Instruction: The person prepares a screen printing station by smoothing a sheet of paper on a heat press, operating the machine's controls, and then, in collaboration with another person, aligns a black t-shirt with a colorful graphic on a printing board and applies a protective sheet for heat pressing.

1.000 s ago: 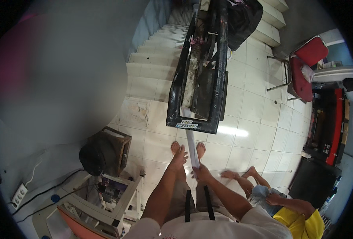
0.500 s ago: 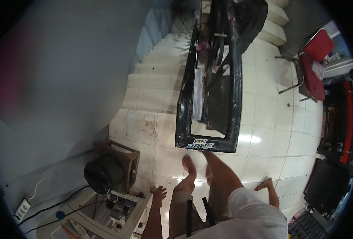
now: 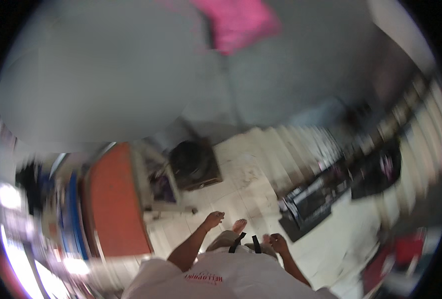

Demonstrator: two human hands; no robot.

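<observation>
Nothing was held: the left hand [image 3: 214, 218] hung with fingers loosely apart near the dark speaker box [image 3: 195, 164], the right hand [image 3: 277, 242] loosely curled and empty. A stumble over the black frame [image 3: 308, 207] was risked (the view was heavily smeared). Since the earlier frame the view had swung leftward, bringing the orange panel [image 3: 115, 199] in.

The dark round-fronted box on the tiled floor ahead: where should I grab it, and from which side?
Judging by a blurred view, the dark round-fronted box stands free on the white tiled floor, right of the orange-topped bench. Probably take it by its two flat brown side walls, coming from the open floor side. The left hand is nearest; the right hand hangs lower. No handle is discernible.
</observation>
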